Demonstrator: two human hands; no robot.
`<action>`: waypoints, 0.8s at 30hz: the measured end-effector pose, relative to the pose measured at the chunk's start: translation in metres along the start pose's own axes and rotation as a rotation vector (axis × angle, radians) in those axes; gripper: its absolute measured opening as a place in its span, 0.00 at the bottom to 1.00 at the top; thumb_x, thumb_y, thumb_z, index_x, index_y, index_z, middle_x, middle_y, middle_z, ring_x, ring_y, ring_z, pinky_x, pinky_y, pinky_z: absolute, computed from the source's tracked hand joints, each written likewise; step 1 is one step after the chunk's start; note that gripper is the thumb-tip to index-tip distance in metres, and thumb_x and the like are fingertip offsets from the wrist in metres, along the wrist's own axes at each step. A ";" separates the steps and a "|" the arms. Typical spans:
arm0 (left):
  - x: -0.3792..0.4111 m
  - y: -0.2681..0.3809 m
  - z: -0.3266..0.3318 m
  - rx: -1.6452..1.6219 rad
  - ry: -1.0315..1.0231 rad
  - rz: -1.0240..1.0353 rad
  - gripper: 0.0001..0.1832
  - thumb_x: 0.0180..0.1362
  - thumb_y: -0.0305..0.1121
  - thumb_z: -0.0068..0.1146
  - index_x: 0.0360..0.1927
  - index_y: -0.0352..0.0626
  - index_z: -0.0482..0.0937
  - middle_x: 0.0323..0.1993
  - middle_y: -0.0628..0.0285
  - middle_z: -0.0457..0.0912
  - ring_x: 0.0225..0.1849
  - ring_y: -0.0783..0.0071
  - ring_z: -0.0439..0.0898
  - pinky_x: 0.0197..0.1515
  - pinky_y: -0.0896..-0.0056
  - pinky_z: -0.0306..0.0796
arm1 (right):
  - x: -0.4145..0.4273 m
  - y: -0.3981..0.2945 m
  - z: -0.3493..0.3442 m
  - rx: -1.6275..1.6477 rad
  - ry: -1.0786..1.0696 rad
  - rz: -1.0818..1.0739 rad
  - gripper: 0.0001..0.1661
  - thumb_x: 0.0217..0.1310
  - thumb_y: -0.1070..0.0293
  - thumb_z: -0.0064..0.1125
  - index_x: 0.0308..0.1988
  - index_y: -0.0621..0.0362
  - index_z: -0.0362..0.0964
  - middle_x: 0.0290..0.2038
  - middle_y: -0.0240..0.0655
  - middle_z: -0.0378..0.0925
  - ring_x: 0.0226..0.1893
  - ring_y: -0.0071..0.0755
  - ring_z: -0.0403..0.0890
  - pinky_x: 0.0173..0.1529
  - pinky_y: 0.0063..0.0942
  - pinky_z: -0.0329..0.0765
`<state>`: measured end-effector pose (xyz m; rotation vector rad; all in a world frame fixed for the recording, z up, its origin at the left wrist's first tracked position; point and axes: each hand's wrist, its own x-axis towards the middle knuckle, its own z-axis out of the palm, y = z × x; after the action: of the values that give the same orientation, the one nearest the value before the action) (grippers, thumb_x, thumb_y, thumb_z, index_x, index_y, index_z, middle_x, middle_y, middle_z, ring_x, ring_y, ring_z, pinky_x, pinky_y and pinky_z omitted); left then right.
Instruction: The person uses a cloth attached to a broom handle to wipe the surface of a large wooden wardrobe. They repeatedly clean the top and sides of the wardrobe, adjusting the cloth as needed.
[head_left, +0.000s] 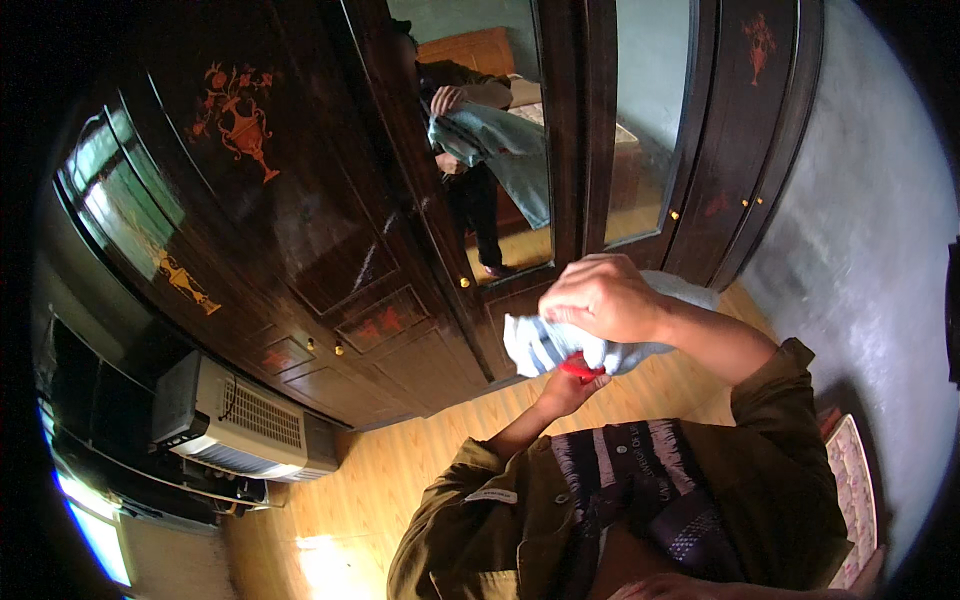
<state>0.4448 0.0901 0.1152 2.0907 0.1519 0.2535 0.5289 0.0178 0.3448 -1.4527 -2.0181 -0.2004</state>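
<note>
My right hand (611, 300) is closed on the upper part of a light-blue cloth garment (529, 345), its knuckles facing up. White and dark-blue bands show on the garment's near end. Behind my right forearm, a greyer part of the cloth hangs towards the floor. Lower and closer to my body, my left hand (562, 394) grips a red object (581, 367) against the cloth's underside. Fingers and fabric cover most of that object, so its kind cannot be told. Reflected in the wardrobe mirror (480, 67), the garment hangs long and wide from the raised hand.
A dark wooden wardrobe (420, 330) with painted vases and small yellow knobs stands before me. An air cooler (255, 427) is at left on the wood-patterned floor (390, 465). A grey wall (847, 247) and a patterned mattress (855, 495) are at right.
</note>
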 end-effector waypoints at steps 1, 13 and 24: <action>-0.003 0.007 -0.001 -0.037 0.037 0.100 0.17 0.52 0.39 0.56 0.38 0.36 0.71 0.35 0.59 0.76 0.37 0.75 0.71 0.38 0.71 0.67 | 0.005 -0.003 0.006 0.068 0.114 0.081 0.04 0.47 0.71 0.57 0.27 0.58 0.75 0.23 0.33 0.76 0.24 0.31 0.77 0.31 0.28 0.73; -0.018 -0.031 -0.022 -0.300 0.028 0.016 0.09 0.53 0.33 0.53 0.33 0.40 0.70 0.29 0.67 0.72 0.31 0.76 0.69 0.36 0.76 0.63 | 0.020 -0.051 0.047 0.276 -0.120 -0.724 0.15 0.52 0.61 0.53 0.37 0.58 0.72 0.41 0.37 0.73 0.42 0.32 0.71 0.45 0.31 0.68; -0.029 -0.065 -0.046 -0.540 0.150 -0.155 0.07 0.56 0.31 0.48 0.24 0.43 0.67 0.20 0.69 0.66 0.21 0.80 0.63 0.24 0.77 0.58 | -0.089 0.129 -0.074 0.756 0.104 0.955 0.34 0.61 0.42 0.27 0.53 0.58 0.59 0.47 0.35 0.69 0.47 0.31 0.69 0.52 0.30 0.65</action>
<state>0.4055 0.1548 0.0786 1.5158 0.2989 0.3176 0.6913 -0.0390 0.3220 -1.6242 -0.9367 0.7775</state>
